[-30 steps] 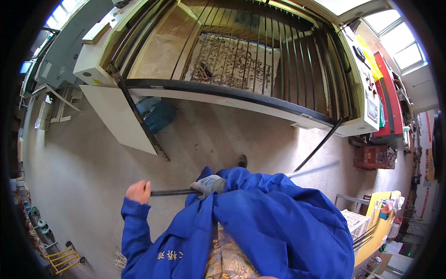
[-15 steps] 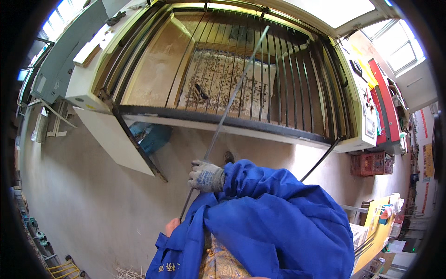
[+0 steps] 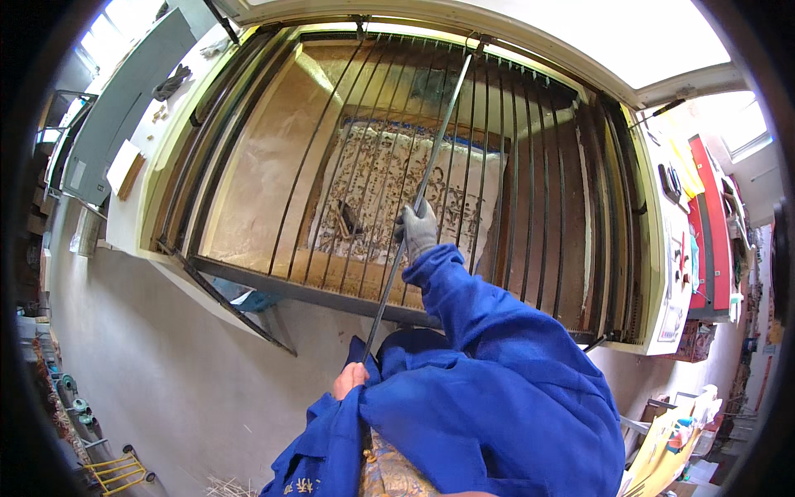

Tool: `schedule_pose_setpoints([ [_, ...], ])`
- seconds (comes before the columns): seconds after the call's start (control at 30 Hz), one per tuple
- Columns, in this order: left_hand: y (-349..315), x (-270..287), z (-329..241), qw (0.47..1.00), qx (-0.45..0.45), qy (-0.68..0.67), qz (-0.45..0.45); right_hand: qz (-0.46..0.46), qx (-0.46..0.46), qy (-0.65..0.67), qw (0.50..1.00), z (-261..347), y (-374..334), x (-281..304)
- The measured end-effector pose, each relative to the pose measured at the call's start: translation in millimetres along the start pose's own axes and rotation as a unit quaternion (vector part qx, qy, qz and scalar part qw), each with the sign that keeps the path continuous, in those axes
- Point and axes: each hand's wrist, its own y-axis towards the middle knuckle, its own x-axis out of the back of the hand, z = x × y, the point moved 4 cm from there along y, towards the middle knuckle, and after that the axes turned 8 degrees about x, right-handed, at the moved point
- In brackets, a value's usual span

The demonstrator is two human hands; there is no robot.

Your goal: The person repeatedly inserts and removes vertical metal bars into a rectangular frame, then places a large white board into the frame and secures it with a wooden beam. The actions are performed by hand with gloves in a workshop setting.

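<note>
A long, thin metal bar [image 3: 438,142] slants from my body up over the slatted bed of a large machine, its far end at the back rail. My right hand [image 3: 418,229], in a grey work glove, is closed around the middle of the bar, above the bed. Bare, my left hand [image 3: 350,380] is closed around the near end, close to my jacket. Several dark slats [image 3: 516,190] lie side by side across the bed. Beneath them is a pale sheet [image 3: 364,166] strewn with dark scraps, with a small black object [image 3: 349,219] on it.
The machine's front rail [image 3: 315,296] runs before me, under a raised lid [image 3: 580,33]. A white panel [image 3: 217,311] hangs at the front left, beside a blue container [image 3: 258,301]. At right are a red machine [image 3: 710,232] and a yellow board [image 3: 662,451].
I have come closer to the machine, leaning over it. My right hand has moved forward along with the bar and is now over the bed; my left hand has moved up and right.
</note>
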Motion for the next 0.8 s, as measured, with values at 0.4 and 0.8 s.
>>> schedule_pose_setpoints([
  [0.4, 97, -63, -145, 0.993, -0.084, 0.007, 0.085, -0.018, 0.104, -0.179, 0.978, -19, 214, -2],
  [0.8, 150, -86, -190, 0.994, -0.070, -0.011, 0.084, -0.001, -0.004, -0.108, 0.994, -7, 270, -1],
])
